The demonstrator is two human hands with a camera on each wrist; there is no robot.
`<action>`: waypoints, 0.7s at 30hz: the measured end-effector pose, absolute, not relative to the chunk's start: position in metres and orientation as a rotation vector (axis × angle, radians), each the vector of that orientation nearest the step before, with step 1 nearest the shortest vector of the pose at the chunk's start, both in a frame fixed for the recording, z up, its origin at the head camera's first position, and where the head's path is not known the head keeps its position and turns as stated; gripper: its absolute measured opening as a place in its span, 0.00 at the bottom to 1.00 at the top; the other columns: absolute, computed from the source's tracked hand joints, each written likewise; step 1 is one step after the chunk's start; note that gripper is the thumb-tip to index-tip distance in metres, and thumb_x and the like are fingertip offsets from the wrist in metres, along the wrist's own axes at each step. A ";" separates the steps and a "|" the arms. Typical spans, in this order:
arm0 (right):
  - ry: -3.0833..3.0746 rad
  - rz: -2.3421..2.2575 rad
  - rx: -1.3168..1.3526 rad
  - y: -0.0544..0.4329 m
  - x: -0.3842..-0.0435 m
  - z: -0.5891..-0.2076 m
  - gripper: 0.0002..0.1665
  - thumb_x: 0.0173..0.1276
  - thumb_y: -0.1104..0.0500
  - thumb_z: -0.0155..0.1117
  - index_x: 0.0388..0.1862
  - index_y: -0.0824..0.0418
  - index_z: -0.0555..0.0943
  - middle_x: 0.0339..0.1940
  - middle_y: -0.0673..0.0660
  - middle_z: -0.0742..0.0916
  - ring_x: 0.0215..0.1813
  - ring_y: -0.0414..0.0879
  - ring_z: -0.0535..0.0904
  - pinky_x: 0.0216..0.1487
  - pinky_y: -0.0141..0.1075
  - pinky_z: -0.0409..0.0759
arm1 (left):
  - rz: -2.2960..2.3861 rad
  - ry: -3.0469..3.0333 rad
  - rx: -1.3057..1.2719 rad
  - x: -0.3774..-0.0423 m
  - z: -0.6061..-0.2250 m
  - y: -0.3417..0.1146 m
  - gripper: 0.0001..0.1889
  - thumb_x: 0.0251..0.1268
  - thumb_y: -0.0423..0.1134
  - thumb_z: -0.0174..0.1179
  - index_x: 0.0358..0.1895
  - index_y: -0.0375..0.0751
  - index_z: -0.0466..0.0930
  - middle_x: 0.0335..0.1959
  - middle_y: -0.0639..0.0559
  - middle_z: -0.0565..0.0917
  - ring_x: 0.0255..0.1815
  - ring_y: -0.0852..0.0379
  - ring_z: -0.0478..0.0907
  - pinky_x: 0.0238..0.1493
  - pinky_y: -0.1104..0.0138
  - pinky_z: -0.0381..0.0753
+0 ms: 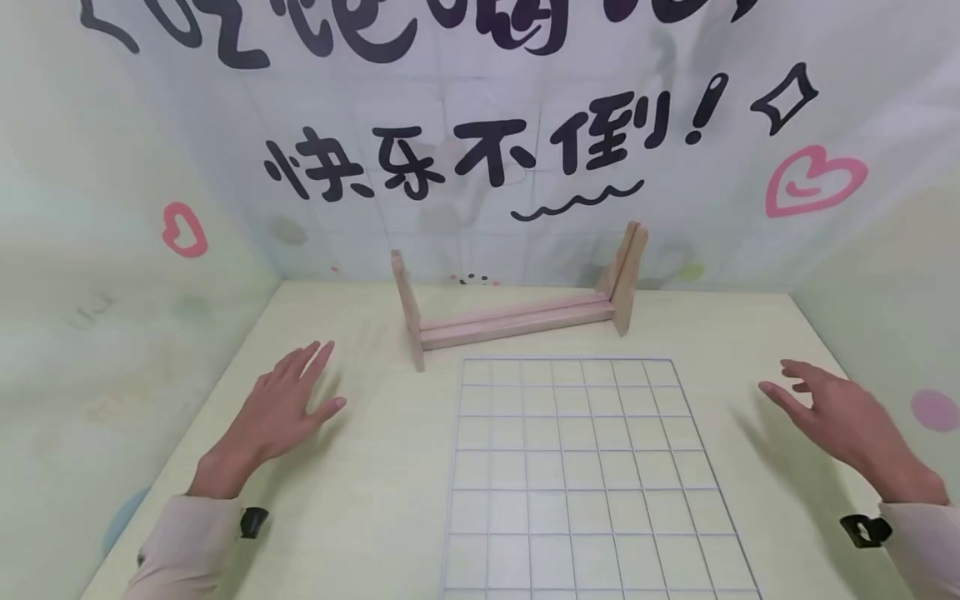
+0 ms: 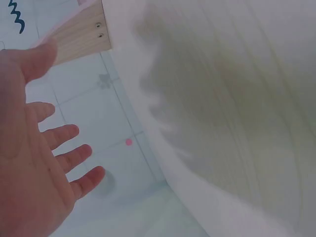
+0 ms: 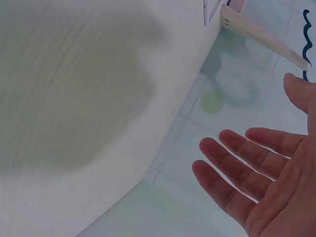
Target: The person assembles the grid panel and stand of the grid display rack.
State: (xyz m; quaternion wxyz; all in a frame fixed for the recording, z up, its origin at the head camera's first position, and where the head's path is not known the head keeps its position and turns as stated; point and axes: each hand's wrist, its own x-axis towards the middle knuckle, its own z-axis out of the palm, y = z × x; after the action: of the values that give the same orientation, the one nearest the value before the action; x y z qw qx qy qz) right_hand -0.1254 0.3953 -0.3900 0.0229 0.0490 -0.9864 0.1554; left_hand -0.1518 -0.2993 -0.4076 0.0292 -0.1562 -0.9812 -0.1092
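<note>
My left hand hovers over the left side of the table, fingers extended and thumb apart, holding nothing. Over on the right, my right hand is likewise raised above the tabletop with relaxed fingers and nothing in it. Between them lies a flat white wire grid panel. Behind the grid stands a wooden rack, a long double bar joining two upright end pieces. In the left wrist view, one wooden end piece shows two screws beyond the thumb. Part of the rack also appears past the right fingers.
The pale wood-grain table is enclosed by a printed cloth backdrop at the back and on both sides. Black lettering and pink hearts mark the cloth. Dark straps show at both cuffs.
</note>
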 end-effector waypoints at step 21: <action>-3.207 1.298 0.045 0.376 -0.117 -0.400 0.29 0.80 0.50 0.49 0.60 0.76 0.73 0.46 0.67 0.87 0.37 0.45 0.86 0.36 0.37 0.86 | -0.684 -3.146 -0.500 -0.150 -0.397 -0.254 0.37 0.74 0.58 0.51 0.76 0.38 0.58 0.63 0.41 0.79 0.55 0.44 0.81 0.49 0.46 0.79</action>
State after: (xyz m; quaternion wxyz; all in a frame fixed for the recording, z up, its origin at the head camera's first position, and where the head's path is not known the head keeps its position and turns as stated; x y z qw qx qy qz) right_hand -0.1169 0.3758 -0.4005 -0.1585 0.0127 -0.9152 0.3703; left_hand -0.1501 -0.2542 -0.3974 -0.0580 -0.1532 -0.9640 -0.2096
